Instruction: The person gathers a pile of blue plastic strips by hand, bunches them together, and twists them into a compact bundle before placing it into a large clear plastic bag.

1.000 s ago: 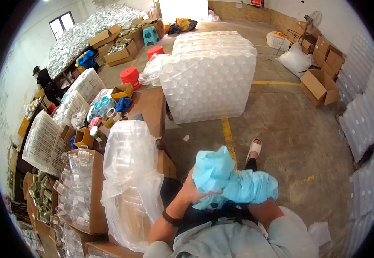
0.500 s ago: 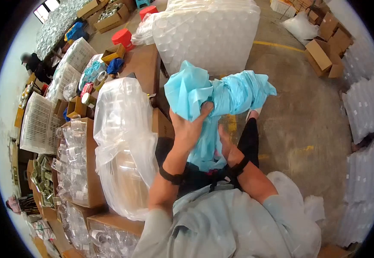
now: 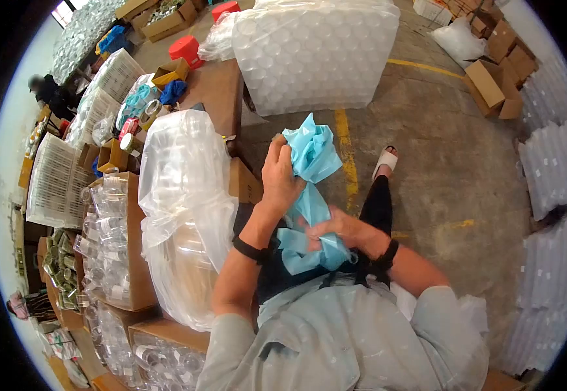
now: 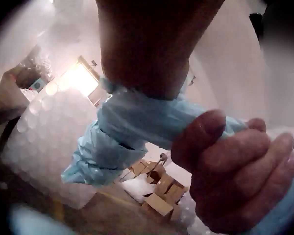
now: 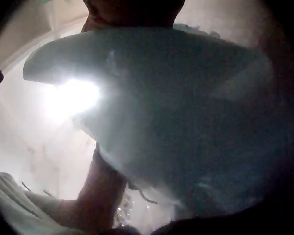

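The thin blue sheeting (image 3: 311, 205) is hanging in front of the person (image 3: 335, 332), running between both hands, with a bunched end farther out and a looser flap lying nearer the body. The left hand (image 3: 277, 182) is gripping the far bunch with bent fingers; the folds are partly hiding them, so how tightly cannot be told. The right hand (image 3: 340, 227) is holding the nearer part, its fingers curling round the material, as the left wrist view is confirming.

The sheeting is looking light and easily creased, so it is probably calling for slow, even tension rather than a jerk, which would risk a tear. Ideally the left hand is anchoring while the right is working at a true edge rather than a fold, without letting the flap snag.

Just to the left, a clear plastic cover (image 3: 185, 163) is draping a stack; right beside it, a brown carton (image 3: 244, 182) is bearing a small dark mark too blurred to read. Farther left, clear containers (image 3: 109, 241) are showing pale labels, none legible. At the far right, wrapped stacks (image 3: 547, 166) are carrying small white squares, also unreadable.
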`<action>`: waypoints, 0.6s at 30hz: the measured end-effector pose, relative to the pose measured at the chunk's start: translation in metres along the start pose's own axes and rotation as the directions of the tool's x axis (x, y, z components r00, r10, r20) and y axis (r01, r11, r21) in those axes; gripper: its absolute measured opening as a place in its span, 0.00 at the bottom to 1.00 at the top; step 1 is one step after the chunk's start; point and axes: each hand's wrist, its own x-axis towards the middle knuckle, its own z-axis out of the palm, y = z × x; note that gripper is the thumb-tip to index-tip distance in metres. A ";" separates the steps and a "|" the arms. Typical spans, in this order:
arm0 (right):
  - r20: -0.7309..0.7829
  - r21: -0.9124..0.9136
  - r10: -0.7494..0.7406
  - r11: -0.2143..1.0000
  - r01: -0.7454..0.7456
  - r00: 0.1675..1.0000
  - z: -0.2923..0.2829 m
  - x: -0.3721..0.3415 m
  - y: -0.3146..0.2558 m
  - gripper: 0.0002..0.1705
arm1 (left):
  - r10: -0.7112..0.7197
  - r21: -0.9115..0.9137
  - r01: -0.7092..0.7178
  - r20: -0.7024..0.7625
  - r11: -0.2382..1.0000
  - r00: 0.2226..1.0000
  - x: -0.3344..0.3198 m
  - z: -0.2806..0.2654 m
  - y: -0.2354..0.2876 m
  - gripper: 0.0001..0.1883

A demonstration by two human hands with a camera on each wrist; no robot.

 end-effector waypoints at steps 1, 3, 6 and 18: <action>-0.001 -0.001 0.002 1.000 -0.002 1.000 -0.007 -0.004 -0.009 0.22 | 0.051 0.051 -0.051 0.002 0.997 0.999 -0.001 -0.001 -0.001 0.27; 0.050 -0.476 0.044 0.879 -0.015 0.998 -0.021 -0.012 -0.037 0.23 | 0.047 0.070 -0.050 0.041 0.996 0.998 -0.001 -0.007 0.001 0.27; 0.119 -0.993 -0.178 -0.014 0.119 0.977 -0.027 -0.019 -0.077 0.25 | 0.080 0.068 -0.093 0.172 0.993 0.982 -0.002 -0.017 0.001 0.26; 0.516 -0.803 -0.526 -0.571 0.168 0.676 -0.066 0.010 -0.105 0.08 | -0.021 -0.482 0.351 0.565 0.803 0.825 -0.031 -0.034 0.022 0.26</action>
